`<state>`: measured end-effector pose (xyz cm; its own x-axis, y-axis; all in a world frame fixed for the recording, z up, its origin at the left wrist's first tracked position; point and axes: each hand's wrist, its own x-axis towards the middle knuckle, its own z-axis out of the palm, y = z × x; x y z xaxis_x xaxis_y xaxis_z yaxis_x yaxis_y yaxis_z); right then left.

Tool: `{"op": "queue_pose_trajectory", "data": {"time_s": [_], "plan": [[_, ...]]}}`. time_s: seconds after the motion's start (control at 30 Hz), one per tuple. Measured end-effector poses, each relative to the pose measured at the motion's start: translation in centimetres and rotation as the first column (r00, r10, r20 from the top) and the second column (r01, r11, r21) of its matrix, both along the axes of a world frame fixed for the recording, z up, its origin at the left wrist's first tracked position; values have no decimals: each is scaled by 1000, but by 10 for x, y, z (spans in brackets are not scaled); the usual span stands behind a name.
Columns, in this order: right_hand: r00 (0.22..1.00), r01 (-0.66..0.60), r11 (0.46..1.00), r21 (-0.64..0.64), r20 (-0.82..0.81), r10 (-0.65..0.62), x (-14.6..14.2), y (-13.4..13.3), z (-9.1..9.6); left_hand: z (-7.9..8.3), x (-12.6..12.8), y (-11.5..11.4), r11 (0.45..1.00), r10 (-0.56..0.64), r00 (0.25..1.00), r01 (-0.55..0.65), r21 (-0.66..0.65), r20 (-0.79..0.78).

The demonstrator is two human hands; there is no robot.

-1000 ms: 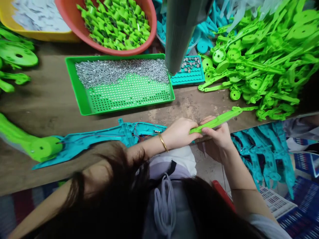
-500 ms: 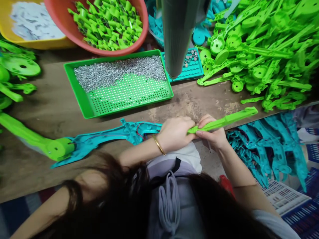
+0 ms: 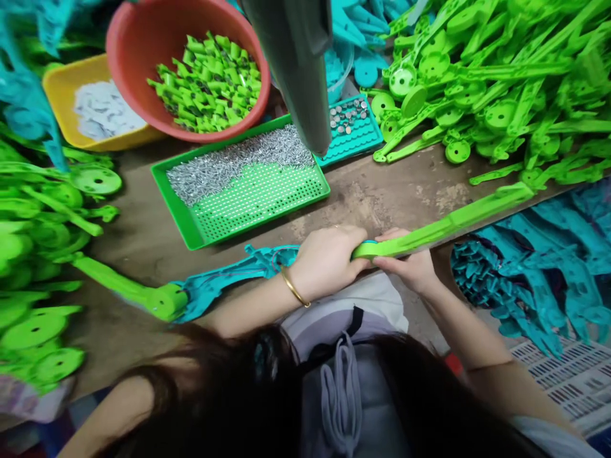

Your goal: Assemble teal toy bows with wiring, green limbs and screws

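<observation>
My left hand point(image 3: 329, 261) is clenched over the near end of the long green piece point(image 3: 458, 219), where it meets the teal shell point(image 3: 229, 280) lying on the worktop point(image 3: 143, 235). My right hand point(image 3: 410, 267) pinches the same piece just beside it, and the piece slants out past the worktop's edge.

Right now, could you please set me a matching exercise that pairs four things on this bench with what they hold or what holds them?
Things:
1. red basin
2. yellow tub
3. green tray
4. long green part

States:
A. holds silver screws
B. gripped by left hand and right hand
C. holds small green parts
D. holds white pieces

Pairs: 1-C, 2-D, 3-A, 4-B
</observation>
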<state>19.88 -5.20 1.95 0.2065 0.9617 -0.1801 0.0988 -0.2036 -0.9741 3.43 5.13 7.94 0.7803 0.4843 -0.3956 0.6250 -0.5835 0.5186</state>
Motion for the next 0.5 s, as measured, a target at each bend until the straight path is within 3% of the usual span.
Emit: {"op": "queue_pose_trajectory", "data": {"time_s": [0.1, 0.23, 0.37, 0.5], "plan": [[998, 2, 999, -36, -65, -4, -4, 5, 2, -3, -3, 7, 999, 26, 999, -25, -30, 38], [970, -72, 992, -106, -240, 44, -7, 4, 0, -9, -7, 29, 967, 54, 996, -35, -253, 69], [974, -22, 990, -140, -227, -10, -23, -5, -2, -15, -5, 46, 833, 101, 993, -55, -550, 53], [968, 51, 992, -115, -239, -77, -38, -10, -5, -19, -4, 53, 740, 103, 995, -86, -668, -14]]}}
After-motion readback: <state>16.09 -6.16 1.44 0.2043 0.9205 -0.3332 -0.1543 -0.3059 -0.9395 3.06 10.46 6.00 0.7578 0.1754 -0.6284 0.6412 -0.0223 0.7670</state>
